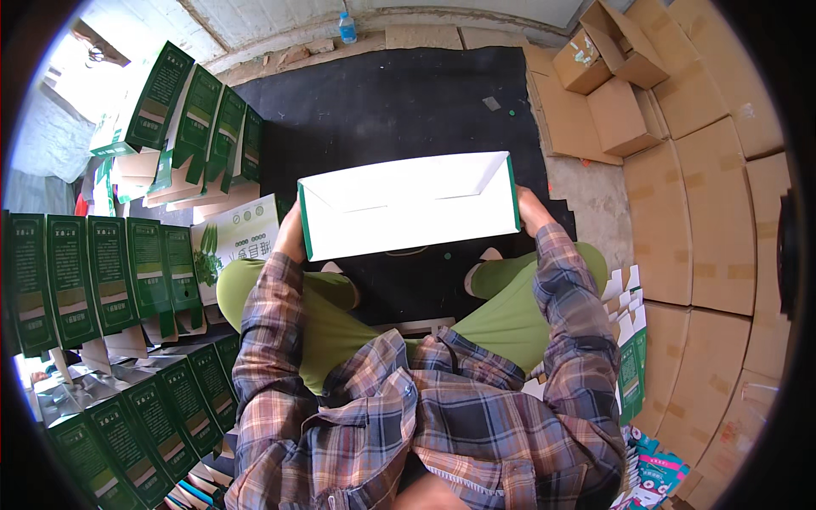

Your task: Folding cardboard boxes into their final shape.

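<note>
Presently, both hands are apart, clamped on opposite ends of one white-and-green box [408,223]. Left hand [291,235] at the box's left end, right hand [532,211] at its right end; fingers partly hidden behind the box, so exact finger placement cannot be told. Box is in front of the person, above the dark mat [391,102], roughly between and beyond the knees. Its white surfaces face the camera; green shows along the left and right edges. Box sits slightly tilted in view, right end higher.

Next outward: plaid sleeves [276,340] on both forearms; green trousers [544,297], knees spread to either side. A shoe shows below each end of the box.

Left side: green cartons [110,263] stand in a row, with a second row nearer the lower edge. A pale printed carton [238,234] with a leafy vegetable picture lies just beside the left knee. Further off, upper left, another group of green cartons [204,115], flaps hanging.

Right side: brown cardboard boxes [714,217] stacked high; an open brown carton [619,47] tops a smaller group. Colourful packets [659,476] at lower right. Far edge: blue bottle [348,29] near the wall.
</note>
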Tool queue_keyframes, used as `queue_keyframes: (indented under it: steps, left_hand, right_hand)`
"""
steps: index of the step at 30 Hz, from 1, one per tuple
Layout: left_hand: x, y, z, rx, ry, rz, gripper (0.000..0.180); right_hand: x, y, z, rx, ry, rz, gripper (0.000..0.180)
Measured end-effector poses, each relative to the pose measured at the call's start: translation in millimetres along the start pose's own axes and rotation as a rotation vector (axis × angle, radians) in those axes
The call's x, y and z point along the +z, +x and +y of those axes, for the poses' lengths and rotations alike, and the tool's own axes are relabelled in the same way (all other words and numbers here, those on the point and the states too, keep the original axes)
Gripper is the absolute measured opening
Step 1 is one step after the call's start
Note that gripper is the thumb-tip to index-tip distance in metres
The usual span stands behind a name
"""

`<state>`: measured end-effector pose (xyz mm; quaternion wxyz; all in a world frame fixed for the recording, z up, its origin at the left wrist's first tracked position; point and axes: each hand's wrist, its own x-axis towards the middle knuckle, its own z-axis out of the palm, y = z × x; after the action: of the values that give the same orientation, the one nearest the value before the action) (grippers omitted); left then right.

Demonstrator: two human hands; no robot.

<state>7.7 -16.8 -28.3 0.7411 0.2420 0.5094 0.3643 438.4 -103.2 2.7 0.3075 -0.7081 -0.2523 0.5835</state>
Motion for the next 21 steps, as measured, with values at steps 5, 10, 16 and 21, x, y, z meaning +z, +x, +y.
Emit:
queue_keyframes:
  steps: [5, 10, 16, 21]
  left_hand:
    - [28, -31, 30, 0.494, 0.035, -0.008, 0.035]
    - [5, -8, 14, 0.363, -0.095, 0.008, 0.038]
    - [11, -16, 2, 0.101, 0.15, 0.135, 0.034]
    - [5, -17, -1, 0.084, 0.159, 0.062, 0.03]
  right_hand:
    - [-13, -14, -15, -0.353, 0.447, 0.07, 0.042]
    - [-17, -13, -16, -0.269, 0.394, 0.175, 0.029]
    - [-5, -11, -4, -0.135, 0.094, 0.078, 0.034]
    - [-6, 5, 11, -0.093, 0.051, 0.039, 0.03]
